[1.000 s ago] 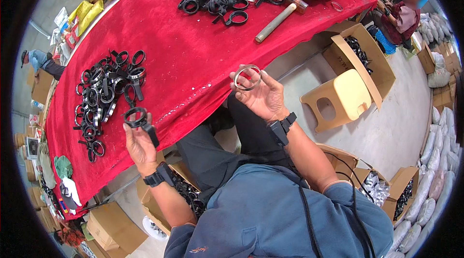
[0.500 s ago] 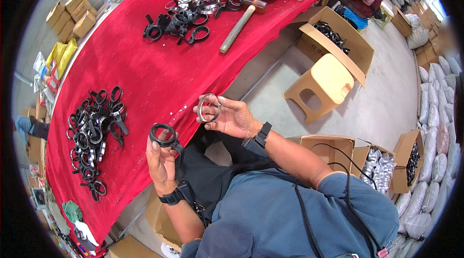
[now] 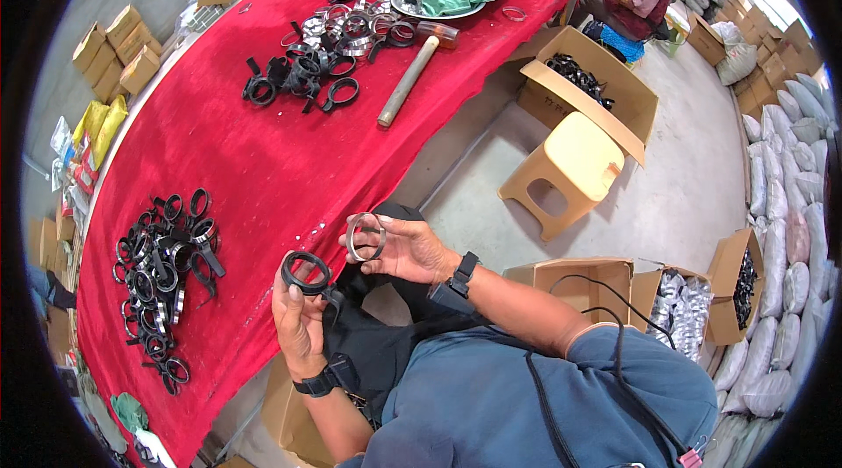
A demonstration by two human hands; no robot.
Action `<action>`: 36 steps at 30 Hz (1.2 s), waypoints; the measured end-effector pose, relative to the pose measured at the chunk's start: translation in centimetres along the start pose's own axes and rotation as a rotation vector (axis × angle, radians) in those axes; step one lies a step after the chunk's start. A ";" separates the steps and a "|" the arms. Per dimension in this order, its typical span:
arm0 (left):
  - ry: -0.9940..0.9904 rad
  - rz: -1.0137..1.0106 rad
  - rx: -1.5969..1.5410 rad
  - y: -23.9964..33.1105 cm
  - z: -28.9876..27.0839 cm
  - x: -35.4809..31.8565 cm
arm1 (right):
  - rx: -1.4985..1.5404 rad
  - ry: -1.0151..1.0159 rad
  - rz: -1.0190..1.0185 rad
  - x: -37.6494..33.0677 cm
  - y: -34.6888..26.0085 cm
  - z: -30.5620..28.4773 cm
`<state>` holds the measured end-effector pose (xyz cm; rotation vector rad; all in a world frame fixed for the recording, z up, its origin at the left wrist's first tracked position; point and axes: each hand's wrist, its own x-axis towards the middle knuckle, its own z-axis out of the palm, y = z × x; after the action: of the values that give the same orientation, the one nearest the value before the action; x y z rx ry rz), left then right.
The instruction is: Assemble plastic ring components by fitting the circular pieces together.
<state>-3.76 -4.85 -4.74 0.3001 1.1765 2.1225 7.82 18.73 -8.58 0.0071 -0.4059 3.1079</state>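
As we look toward the near edge of the table covered in bright red cloth [image 3: 237, 143], we find a round black ring with a dark tab at its side [image 3: 309, 290], tilted in the left hand [image 3: 301, 323], whose fingers and thumb are clamped on it. Near it, at the same table edge, the right hand [image 3: 412, 250] grips a thin, shiny silver metal ring [image 3: 351, 240], its wide opening showing the fingers behind. The two hands are apart. We read no mark on either ring. On the table's left part we see a heap of black and silver rings [image 3: 162, 271]; toward its far end lie a second, mixed ring heap [image 3: 338, 47] and a pale cylindrical rod [image 3: 409, 82]. Right of the table, an open brown cardboard box [image 3: 583, 104] bears dark printing too small for us to make out.
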 end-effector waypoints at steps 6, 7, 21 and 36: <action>-0.049 -0.013 -0.003 0.0 0.1 0.5 | -0.109 0.069 0.048 -5.0 -1.2 -1.6; -0.051 -0.029 -0.001 0.4 0.1 0.6 | -0.140 0.130 0.048 -7.7 -1.8 -1.9; -0.132 -0.086 0.141 -0.6 4.4 0.4 | -0.217 0.134 0.019 -10.2 -1.0 0.2; -0.201 -0.103 0.019 -1.9 3.6 -0.7 | -0.146 0.030 0.026 -9.2 -0.4 0.4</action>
<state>-0.58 -2.30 -4.15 0.4417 1.0724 1.9432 17.07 18.94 -8.14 -0.0460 -0.6360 3.0913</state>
